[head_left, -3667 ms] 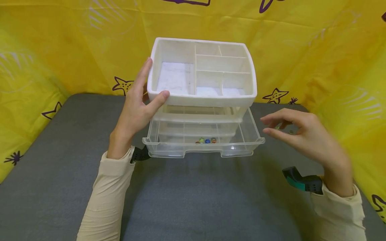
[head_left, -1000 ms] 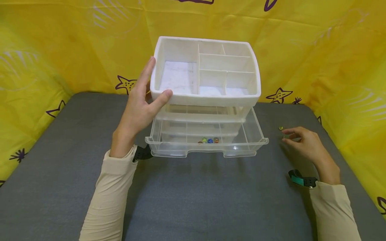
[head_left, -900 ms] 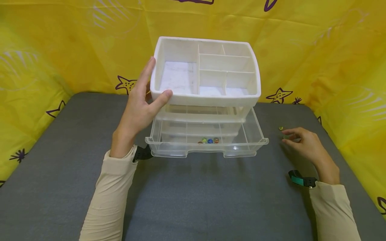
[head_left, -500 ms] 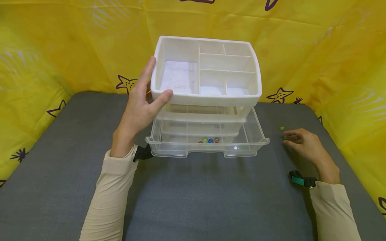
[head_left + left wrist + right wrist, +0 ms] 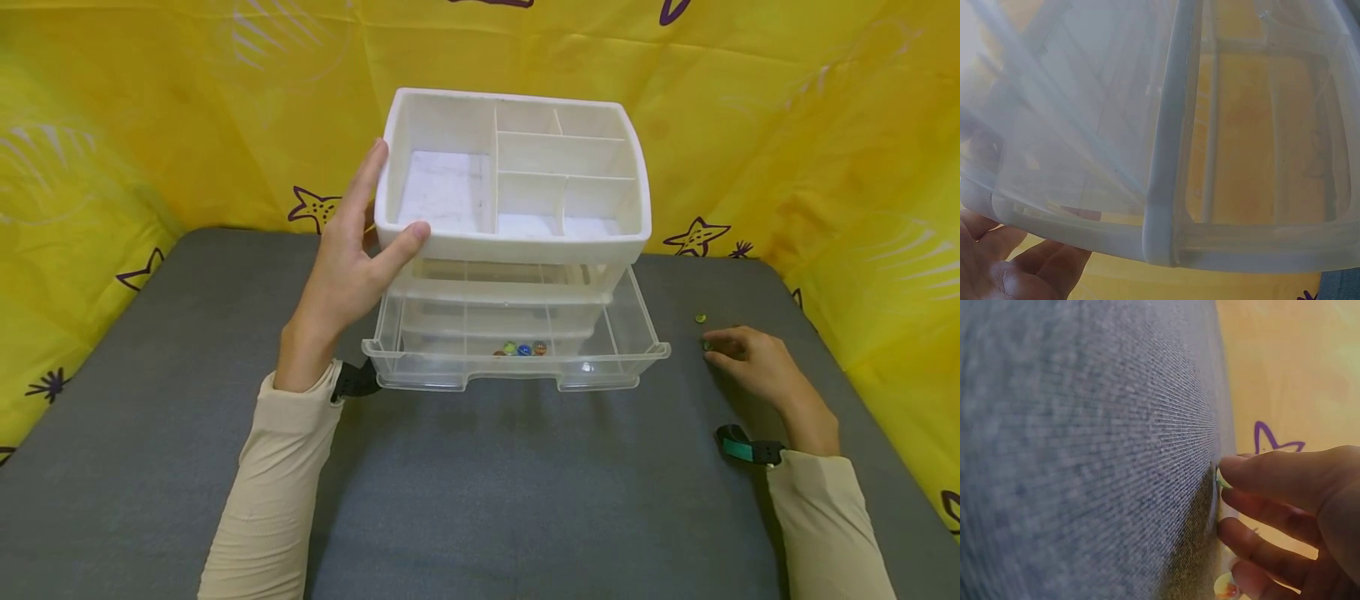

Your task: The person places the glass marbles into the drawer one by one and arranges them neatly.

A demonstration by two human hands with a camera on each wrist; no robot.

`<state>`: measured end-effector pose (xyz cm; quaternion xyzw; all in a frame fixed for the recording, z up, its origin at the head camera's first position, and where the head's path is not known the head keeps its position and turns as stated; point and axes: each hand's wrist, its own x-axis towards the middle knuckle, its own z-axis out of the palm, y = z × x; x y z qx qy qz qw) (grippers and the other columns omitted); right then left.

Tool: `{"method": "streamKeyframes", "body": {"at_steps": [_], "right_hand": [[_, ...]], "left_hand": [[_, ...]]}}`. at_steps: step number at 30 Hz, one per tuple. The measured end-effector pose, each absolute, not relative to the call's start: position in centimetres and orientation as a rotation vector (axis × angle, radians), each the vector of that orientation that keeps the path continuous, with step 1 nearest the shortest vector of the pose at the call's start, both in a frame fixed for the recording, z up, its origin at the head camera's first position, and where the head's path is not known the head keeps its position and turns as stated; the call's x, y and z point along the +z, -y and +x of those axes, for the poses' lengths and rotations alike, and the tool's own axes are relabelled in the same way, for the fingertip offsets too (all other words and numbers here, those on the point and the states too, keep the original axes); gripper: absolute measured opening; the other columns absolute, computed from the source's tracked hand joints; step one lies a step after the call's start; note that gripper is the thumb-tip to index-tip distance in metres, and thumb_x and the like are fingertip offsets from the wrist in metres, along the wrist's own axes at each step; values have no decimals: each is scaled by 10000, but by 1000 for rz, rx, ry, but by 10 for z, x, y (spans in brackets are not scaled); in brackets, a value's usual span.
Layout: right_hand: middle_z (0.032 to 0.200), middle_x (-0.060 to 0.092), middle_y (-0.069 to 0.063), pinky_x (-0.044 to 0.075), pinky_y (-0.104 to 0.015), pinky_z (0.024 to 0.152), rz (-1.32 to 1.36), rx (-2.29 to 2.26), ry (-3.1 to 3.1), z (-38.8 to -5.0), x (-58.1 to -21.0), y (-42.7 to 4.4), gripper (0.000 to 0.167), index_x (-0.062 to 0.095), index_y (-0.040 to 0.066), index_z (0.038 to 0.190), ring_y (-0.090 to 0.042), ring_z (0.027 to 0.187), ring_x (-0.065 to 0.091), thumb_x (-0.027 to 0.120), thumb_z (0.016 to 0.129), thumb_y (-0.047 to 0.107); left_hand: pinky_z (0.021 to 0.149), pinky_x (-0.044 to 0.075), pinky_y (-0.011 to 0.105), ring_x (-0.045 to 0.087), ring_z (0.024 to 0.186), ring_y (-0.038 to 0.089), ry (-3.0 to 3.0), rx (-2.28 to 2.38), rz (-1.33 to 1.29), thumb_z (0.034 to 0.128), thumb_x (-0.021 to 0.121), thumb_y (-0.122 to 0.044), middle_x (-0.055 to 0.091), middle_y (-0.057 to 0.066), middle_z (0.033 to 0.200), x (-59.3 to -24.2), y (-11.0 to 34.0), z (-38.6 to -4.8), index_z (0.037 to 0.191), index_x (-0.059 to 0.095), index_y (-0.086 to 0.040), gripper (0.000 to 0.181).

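Note:
The left hand (image 5: 341, 258) grips the left side of a white organizer (image 5: 517, 248), thumb on the front rim. In the left wrist view its curled fingers (image 5: 1060, 265) are beside the organizer's translucent body (image 5: 1166, 156). A clear drawer (image 5: 600, 367) stands pulled out below, holding several marbles, among them a blue one (image 5: 524, 350). On the table right of it, the right hand (image 5: 765, 375) pinches a small green marble (image 5: 706, 344). The right wrist view shows that marble (image 5: 1223, 479) at the thumb and finger of the hand (image 5: 1297, 512), close to the cloth.
A yellow-green marble (image 5: 701, 318) lies on the grey table (image 5: 525, 500) just beyond the right fingertips. Another marble, with red and yellow (image 5: 1227, 587), shows low in the right wrist view. Yellow patterned cloth (image 5: 225, 108) hangs behind and at both sides.
From a raised place beside the drawer, the right hand has moved down and right to the table. Its fingertips have lately closed on the green marble. The left hand keeps its grip.

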<state>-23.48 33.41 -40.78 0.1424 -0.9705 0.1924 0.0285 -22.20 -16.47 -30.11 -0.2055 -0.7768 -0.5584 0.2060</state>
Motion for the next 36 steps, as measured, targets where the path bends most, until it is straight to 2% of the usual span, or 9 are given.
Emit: {"method": "streamKeyframes", "body": {"at_steps": [3, 7, 10, 16, 21, 23, 30, 33, 36], "right_hand": [[966, 708, -234, 485, -329, 715, 452, 592, 3005, -235, -408, -332, 249, 706, -50, 1109, -398, 859, 667, 697, 892, 72], [969, 712, -218, 494, -415, 744, 465, 599, 3030, -235, -408, -329, 235, 720, -35, 1095, -375, 859, 664, 700, 897, 91], [943, 721, -190, 496, -384, 738, 478, 596, 3041, -235, -408, -327, 231, 725, -32, 1089, -344, 843, 666, 703, 896, 93], [914, 710, -158, 478, -276, 691, 482, 594, 3065, -235, -408, -327, 229, 726, -38, 1086, -308, 826, 661, 702, 899, 92], [933, 714, -173, 494, -327, 712, 475, 601, 3056, -235, -406, -326, 222, 728, -30, 1083, -307, 841, 656, 694, 912, 109], [946, 723, -173, 498, -320, 716, 467, 608, 3041, -234, -405, -325, 218, 733, -15, 1079, -259, 832, 657, 694, 916, 124], [951, 743, -152, 463, -166, 676, 462, 650, 3026, -234, -401, -322, 205, 742, 18, 1061, 139, 774, 511, 700, 922, 164], [961, 746, -157, 468, -156, 675, 462, 677, 3032, -233, -398, -320, 212, 738, 20, 1064, 184, 771, 482, 696, 928, 178], [960, 748, -155, 474, -154, 665, 452, 697, 3033, -232, -396, -318, 215, 735, 22, 1064, 171, 762, 499, 699, 927, 183]], "left_hand": [[947, 549, 290, 535, 1200, 190, 2163, -1557, -576, 911, 666, -103, 233, -89, 1640, -301, 164, -222, 1584, 257, -184, 791], [940, 549, 271, 536, 1198, 192, 2165, -1559, -573, 912, 666, -101, 235, -89, 1639, -301, 164, -222, 1583, 259, -186, 790], [938, 547, 264, 535, 1197, 197, 2172, -1562, -567, 914, 663, -103, 232, -95, 1640, -300, 164, -222, 1583, 260, -191, 786], [973, 542, 335, 524, 1209, 199, 2182, -1566, -560, 920, 655, -111, 222, -104, 1642, -300, 165, -221, 1583, 260, -199, 777], [966, 542, 310, 528, 1208, 197, 2176, -1576, -559, 920, 655, -114, 228, -111, 1638, -300, 165, -221, 1582, 262, -203, 775], [967, 541, 311, 528, 1210, 196, 2175, -1579, -559, 919, 655, -113, 229, -107, 1639, -300, 165, -221, 1582, 261, -203, 776], [981, 534, 312, 521, 1230, 194, 2176, -1567, -554, 918, 655, -105, 220, -91, 1645, -300, 165, -221, 1582, 260, -189, 777], [968, 534, 282, 524, 1225, 199, 2175, -1560, -557, 916, 657, -100, 222, -85, 1646, -301, 165, -221, 1582, 260, -184, 780], [960, 533, 265, 526, 1223, 198, 2174, -1559, -559, 916, 658, -100, 223, -85, 1646, -301, 165, -221, 1582, 260, -186, 781]]}}
